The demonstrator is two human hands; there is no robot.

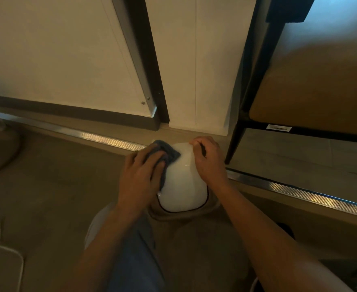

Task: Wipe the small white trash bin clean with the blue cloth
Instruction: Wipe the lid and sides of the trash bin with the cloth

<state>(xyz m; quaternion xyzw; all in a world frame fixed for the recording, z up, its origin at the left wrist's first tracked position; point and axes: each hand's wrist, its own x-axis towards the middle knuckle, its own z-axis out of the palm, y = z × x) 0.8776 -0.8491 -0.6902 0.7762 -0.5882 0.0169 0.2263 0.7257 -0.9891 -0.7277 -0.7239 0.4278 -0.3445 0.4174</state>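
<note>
The small white trash bin (182,182) lies tilted on the floor in front of me, its rounded white side facing up and a thin dark line around its near end. The blue cloth (169,151) is spread over the bin's upper left side. My left hand (140,173) lies on the cloth with fingers spread, pressing it against the bin. My right hand (208,158) grips the bin's far right edge, fingers curled over it.
A metal floor strip (299,189) runs diagonally behind the bin. White wall panels with a dark frame (152,66) rise beyond it. A dark-legged chair (247,102) with a tan seat stands at right. My knee in blue fabric (131,249) is below.
</note>
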